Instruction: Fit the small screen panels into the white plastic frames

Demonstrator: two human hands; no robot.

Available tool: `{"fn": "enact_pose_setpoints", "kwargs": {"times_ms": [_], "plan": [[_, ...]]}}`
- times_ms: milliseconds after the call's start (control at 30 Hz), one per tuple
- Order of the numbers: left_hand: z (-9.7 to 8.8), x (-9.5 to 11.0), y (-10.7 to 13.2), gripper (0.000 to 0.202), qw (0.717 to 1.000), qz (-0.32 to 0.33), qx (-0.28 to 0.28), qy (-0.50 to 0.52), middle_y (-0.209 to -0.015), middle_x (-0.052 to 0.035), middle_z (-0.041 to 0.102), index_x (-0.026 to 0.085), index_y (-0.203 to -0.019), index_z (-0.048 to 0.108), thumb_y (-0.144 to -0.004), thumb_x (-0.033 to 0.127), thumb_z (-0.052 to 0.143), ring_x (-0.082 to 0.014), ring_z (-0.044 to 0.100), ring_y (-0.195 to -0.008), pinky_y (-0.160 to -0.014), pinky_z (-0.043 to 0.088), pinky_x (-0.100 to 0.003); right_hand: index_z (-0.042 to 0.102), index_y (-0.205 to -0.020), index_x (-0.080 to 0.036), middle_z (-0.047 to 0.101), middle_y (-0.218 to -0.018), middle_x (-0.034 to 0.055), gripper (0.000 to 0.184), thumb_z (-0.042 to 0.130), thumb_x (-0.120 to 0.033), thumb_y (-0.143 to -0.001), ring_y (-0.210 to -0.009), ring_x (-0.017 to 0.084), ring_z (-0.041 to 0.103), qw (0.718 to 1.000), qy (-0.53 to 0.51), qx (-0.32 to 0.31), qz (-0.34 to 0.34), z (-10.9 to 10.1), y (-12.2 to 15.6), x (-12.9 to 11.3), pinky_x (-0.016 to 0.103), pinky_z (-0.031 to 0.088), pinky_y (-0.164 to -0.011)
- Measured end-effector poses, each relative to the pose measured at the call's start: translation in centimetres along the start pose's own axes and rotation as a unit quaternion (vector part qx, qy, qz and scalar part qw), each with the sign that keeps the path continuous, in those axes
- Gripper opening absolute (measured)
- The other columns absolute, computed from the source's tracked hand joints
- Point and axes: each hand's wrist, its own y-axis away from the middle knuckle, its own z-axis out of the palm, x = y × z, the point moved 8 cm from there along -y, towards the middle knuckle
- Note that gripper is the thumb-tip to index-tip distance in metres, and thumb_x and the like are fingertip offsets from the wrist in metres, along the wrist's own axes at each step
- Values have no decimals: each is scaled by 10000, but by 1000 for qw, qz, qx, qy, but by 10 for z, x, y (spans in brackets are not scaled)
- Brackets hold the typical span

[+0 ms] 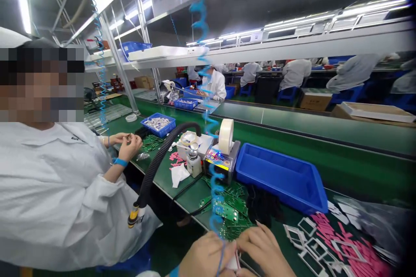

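We log the bench as seen from the head view. Our subject's left hand and right hand sit at the lower edge of the view, fingers curled and closed together on a small white piece. It is mostly hidden, so we cannot identify it. A loose heap of green printed circuit boards lies just beyond the hands on the green workbench. To the right lie pale rectangular frames and a scatter of bright pink strips. Many frames and strips lie loose, so we judge that most of these parts remain unworked; we cannot tell how many pieces are finished. Beyond them stands a rectangular blue plastic tote, beside a tape dispenser with a white roll. At left, a seated co-worker in a white coat raises both hands, pinching a small item we cannot make out, a blue wrist strap on one wrist.
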Motion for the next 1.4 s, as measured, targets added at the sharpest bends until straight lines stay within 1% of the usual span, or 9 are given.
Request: {"fn": "enact_pose_setpoints", "kwargs": {"times_ms": [267, 333, 400, 433, 600, 800, 1033, 1233, 1400], "plan": [[-21, -26, 50, 336, 980, -121, 116, 111, -1176, -142, 662, 224, -1131, 657, -805, 208, 578, -303, 549, -1153, -1058, 311, -456, 624, -821, -213, 620, -845, 31, 67, 650, -202, -761, -855, 219, 567, 991, -27, -63, 115, 54, -29, -23, 401, 420, -829], [-33, -69, 75, 270, 914, -186, 223, 285, -1066, -132, 709, 185, -983, 728, -723, 141, 669, -290, 598, -1080, -1022, 379, -411, 626, -897, -213, 630, -904, 40, 138, 652, -204, -762, -886, 221, 573, 988, -56, -67, 126, 65, -33, -27, 387, 428, -828], [-45, -127, 118, 206, 727, -258, 403, 493, -882, -144, 740, 102, -867, 738, -670, 60, 693, -270, 679, -885, -906, 490, -381, 611, -1013, -214, 634, -965, 54, 270, 659, -198, -747, -926, 230, 568, 987, -82, -54, 130, 65, -37, -28, 398, 424, -854], [-53, -147, 133, 191, 683, -270, 442, 515, -824, -127, 743, 102, -891, 723, -725, 60, 639, -239, 698, -791, -831, 533, -373, 613, -1024, -216, 637, -968, 56, 281, 656, -209, -747, -931, 233, 564, 985, -101, -42, 130, 62, -38, -26, 406, 421, -860], [-97, -199, 186, 415, 585, -263, 534, 550, -754, -55, 740, 187, -1232, 539, -915, 84, 291, -153, 716, -706, -707, 587, -287, 668, -736, -198, 644, -748, 13, 99, 711, -273, -687, -748, 175, 573, 892, -358, 90, 261, 37, -51, 30, 322, 456, -746], [-109, -200, 188, 508, 542, -208, 533, 616, -1017, -106, 732, 237, -1432, 240, -934, 155, 293, -184, 718, -810, -750, 595, -328, 584, -954, -140, 541, -681, -43, 173, 559, -292, -876, -495, 55, 479, 746, -476, 199, 421, 47, -74, 105, 190, 417, -468], [-116, -198, 180, 563, 550, -218, 526, 611, -980, -7, 746, 322, -1425, 242, -921, 71, 260, -135, 712, -803, -789, 572, -252, 558, -1072, -140, 603, -960, 38, 241, 538, -309, -900, -741, 118, 596, 629, -556, 274, 470, 66, -90, 108, 268, 530, -608], [-71, -169, 132, 424, 540, -273, 504, 616, -742, -63, 746, 132, -1303, 451, -924, 77, 270, -155, 717, -714, -731, 580, -284, 561, -1029, -136, 595, -897, 21, 214, 523, -309, -908, -675, 96, 572, 596, -580, 307, 462, 59, -107, 103, 238, 504, -565], [-40, -105, 71, 264, 563, -259, 437, 652, -897, -119, 748, 102, -934, 669, -890, 89, 408, -180, 700, -868, -903, 517, -366, 575, -748, -161, 479, -670, -53, 151, 669, -276, -778, -529, 47, 423, 642, -579, 314, 393, 38, -81, 60, 163, 370, -457]]}}
